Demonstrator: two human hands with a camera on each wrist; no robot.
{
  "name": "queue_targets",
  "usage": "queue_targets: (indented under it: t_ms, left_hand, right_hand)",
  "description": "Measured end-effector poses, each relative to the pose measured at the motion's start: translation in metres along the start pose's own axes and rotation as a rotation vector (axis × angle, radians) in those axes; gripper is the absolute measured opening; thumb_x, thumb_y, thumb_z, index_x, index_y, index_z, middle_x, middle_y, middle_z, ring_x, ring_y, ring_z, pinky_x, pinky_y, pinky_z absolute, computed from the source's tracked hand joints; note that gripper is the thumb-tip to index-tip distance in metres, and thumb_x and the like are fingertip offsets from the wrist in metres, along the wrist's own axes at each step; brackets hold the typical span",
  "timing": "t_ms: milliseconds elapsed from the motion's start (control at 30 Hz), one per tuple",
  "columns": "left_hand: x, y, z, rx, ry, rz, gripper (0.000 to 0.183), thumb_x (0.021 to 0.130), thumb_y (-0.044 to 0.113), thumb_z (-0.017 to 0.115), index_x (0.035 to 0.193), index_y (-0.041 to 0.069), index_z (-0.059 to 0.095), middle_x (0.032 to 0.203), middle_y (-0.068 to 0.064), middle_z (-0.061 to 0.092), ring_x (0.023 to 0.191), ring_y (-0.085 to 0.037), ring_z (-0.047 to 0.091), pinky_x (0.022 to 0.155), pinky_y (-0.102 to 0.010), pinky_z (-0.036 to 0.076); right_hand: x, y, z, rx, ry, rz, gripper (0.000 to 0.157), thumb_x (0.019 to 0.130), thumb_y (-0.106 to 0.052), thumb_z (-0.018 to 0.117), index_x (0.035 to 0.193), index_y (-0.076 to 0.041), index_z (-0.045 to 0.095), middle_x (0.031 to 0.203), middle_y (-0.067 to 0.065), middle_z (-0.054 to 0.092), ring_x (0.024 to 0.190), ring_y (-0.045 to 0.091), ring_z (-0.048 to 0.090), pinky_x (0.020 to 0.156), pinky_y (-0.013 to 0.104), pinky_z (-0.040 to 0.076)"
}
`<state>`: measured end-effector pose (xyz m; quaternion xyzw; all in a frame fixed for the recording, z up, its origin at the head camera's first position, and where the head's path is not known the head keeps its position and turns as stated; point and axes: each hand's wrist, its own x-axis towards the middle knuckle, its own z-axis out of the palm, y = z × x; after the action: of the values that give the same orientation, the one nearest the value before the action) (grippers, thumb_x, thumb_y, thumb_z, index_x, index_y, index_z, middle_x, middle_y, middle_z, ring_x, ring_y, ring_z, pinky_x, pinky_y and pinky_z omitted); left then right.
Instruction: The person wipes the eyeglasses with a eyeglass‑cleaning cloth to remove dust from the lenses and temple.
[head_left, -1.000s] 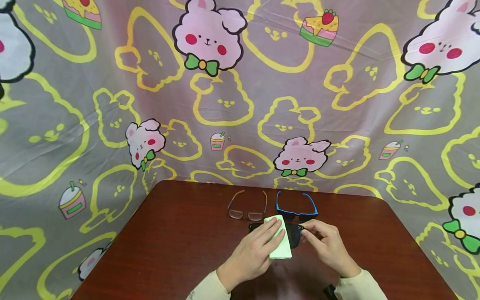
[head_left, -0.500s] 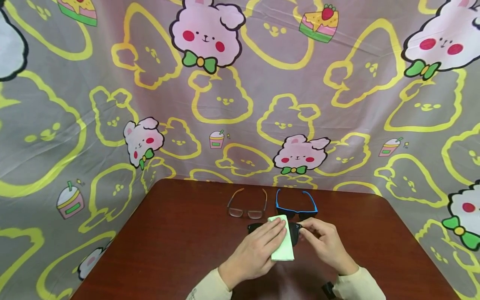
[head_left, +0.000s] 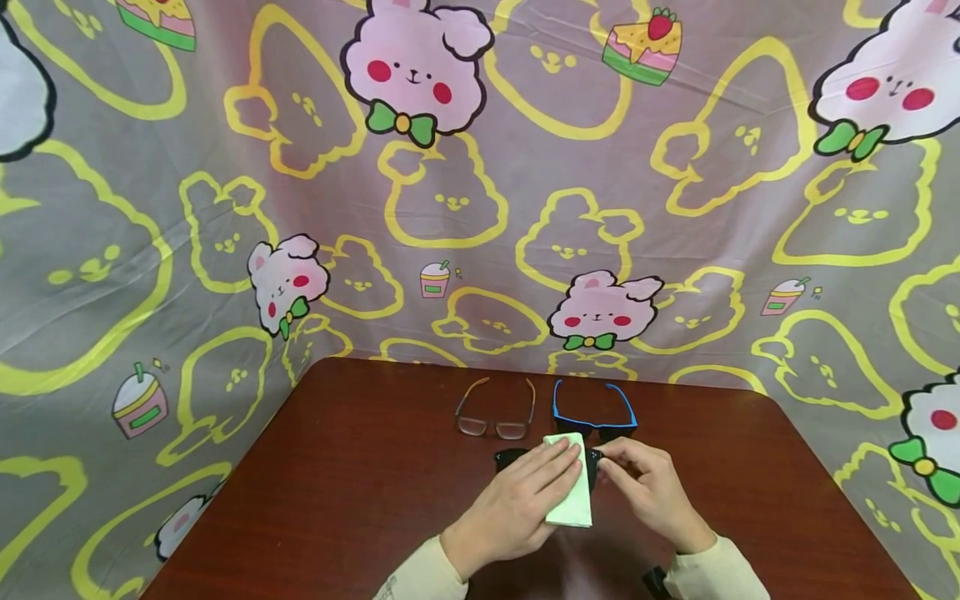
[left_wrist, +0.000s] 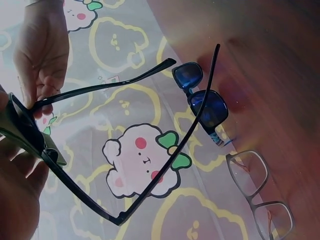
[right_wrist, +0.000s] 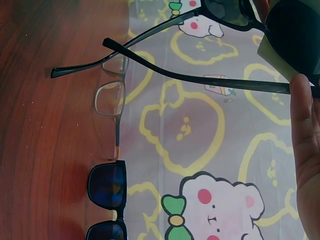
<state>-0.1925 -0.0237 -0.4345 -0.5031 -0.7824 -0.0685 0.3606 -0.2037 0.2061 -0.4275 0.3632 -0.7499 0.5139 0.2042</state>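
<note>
A: Where are the black glasses [head_left: 595, 468]?
B: Down at five o'clock in the head view. The right hand [head_left: 652, 483] pinches their three o'clock corner, and the left hand [head_left: 517, 504] pinches the green cloth [head_left: 573, 497] against them
A: Are they heavy?
B: I think they're light and stiff, but smooth, so they could slip. Hold that thick corner, because the thin arms might snap
</note>
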Motion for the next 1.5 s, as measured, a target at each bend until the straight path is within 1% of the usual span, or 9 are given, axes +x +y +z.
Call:
queue_targets:
  t_ms: [133, 367, 500, 633, 833, 1100, 1333, 1400, 1500]
  left_hand:
    - [0.002, 0.001, -0.001, 0.012, -0.009, 0.004, 0.056, 0.087, 0.026, 0.057, 0.137, 0.003, 0.047, 0.143, -0.013, 0.042, 0.137, -0.024, 0.031, 0.109, -0.036, 0.026]
    - [0.003, 0.002, -0.001, -0.004, -0.010, 0.017, 0.054, 0.089, 0.028, 0.055, 0.137, 0.005, 0.047, 0.142, -0.010, 0.044, 0.137, -0.023, 0.030, 0.109, -0.036, 0.027]
    - [0.003, 0.003, -0.001, -0.013, -0.014, 0.016, 0.055, 0.090, 0.028, 0.056, 0.138, 0.006, 0.045, 0.143, -0.010, 0.042, 0.137, -0.022, 0.029, 0.109, -0.036, 0.026]
    - [0.003, 0.004, -0.001, -0.009, -0.020, 0.018, 0.056, 0.089, 0.028, 0.058, 0.139, 0.006, 0.045, 0.144, -0.009, 0.042, 0.138, -0.022, 0.028, 0.110, -0.036, 0.025]
    - [0.001, 0.005, -0.001, 0.014, -0.023, 0.045, 0.057, 0.088, 0.028, 0.058, 0.139, 0.006, 0.046, 0.145, -0.010, 0.040, 0.138, -0.022, 0.029, 0.109, -0.036, 0.026]
    - [-0.004, 0.004, -0.004, 0.028, -0.026, 0.077, 0.053, 0.087, 0.024, 0.056, 0.136, 0.006, 0.049, 0.144, -0.011, 0.041, 0.137, -0.022, 0.030, 0.109, -0.037, 0.027]
    - [-0.013, -0.002, -0.004, 0.035, -0.037, 0.030, 0.062, 0.079, 0.024, 0.067, 0.136, 0.007, 0.049, 0.142, -0.010, 0.043, 0.136, -0.021, 0.032, 0.108, -0.037, 0.028]
    - [-0.015, -0.004, -0.004, 0.034, -0.038, 0.014, 0.063, 0.078, 0.024, 0.068, 0.136, 0.007, 0.049, 0.142, -0.010, 0.044, 0.136, -0.021, 0.033, 0.108, -0.037, 0.029]
    - [-0.016, -0.006, -0.005, 0.034, -0.039, -0.005, 0.063, 0.079, 0.025, 0.069, 0.136, 0.007, 0.049, 0.142, -0.010, 0.045, 0.135, -0.021, 0.034, 0.108, -0.037, 0.029]
  right_hand:
    - [0.001, -0.001, 0.001, 0.008, 0.010, -0.009, 0.033, 0.080, 0.022, 0.058, 0.099, -0.004, 0.066, 0.080, 0.002, 0.067, 0.064, 0.020, 0.064, 0.052, 0.023, 0.051]
    - [0.004, -0.011, 0.003, 0.020, 0.031, -0.024, 0.030, 0.076, 0.027, 0.057, 0.094, 0.004, 0.064, 0.077, 0.007, 0.066, 0.062, 0.022, 0.063, 0.050, 0.022, 0.050]
    - [0.002, -0.006, 0.003, 0.007, 0.033, 0.001, 0.031, 0.078, 0.024, 0.058, 0.096, 0.000, 0.065, 0.079, 0.005, 0.067, 0.064, 0.017, 0.063, 0.052, 0.025, 0.051]
    - [-0.002, 0.002, 0.002, -0.001, 0.031, 0.027, 0.030, 0.081, 0.020, 0.058, 0.097, -0.004, 0.066, 0.081, 0.002, 0.066, 0.066, 0.016, 0.063, 0.053, 0.026, 0.051]
    - [-0.004, 0.006, 0.001, -0.001, 0.034, 0.034, 0.026, 0.082, 0.016, 0.059, 0.097, -0.003, 0.066, 0.081, 0.002, 0.067, 0.065, 0.017, 0.064, 0.054, 0.024, 0.051]
    - [-0.003, 0.005, 0.000, 0.040, 0.042, 0.024, 0.030, 0.081, 0.021, 0.057, 0.098, -0.002, 0.065, 0.080, 0.005, 0.068, 0.065, 0.020, 0.065, 0.055, 0.025, 0.053]
    - [-0.004, 0.003, -0.003, 0.012, 0.049, 0.054, 0.026, 0.082, 0.018, 0.058, 0.097, -0.002, 0.065, 0.080, 0.003, 0.067, 0.065, 0.014, 0.065, 0.055, 0.025, 0.053]
    - [-0.004, 0.003, -0.003, 0.001, 0.050, 0.063, 0.025, 0.082, 0.017, 0.059, 0.096, -0.002, 0.065, 0.078, 0.002, 0.067, 0.064, 0.012, 0.064, 0.055, 0.025, 0.053]
    - [-0.003, 0.001, -0.003, 0.007, 0.062, 0.043, 0.025, 0.080, 0.020, 0.059, 0.095, 0.000, 0.065, 0.076, 0.004, 0.066, 0.064, 0.010, 0.063, 0.054, 0.023, 0.051]
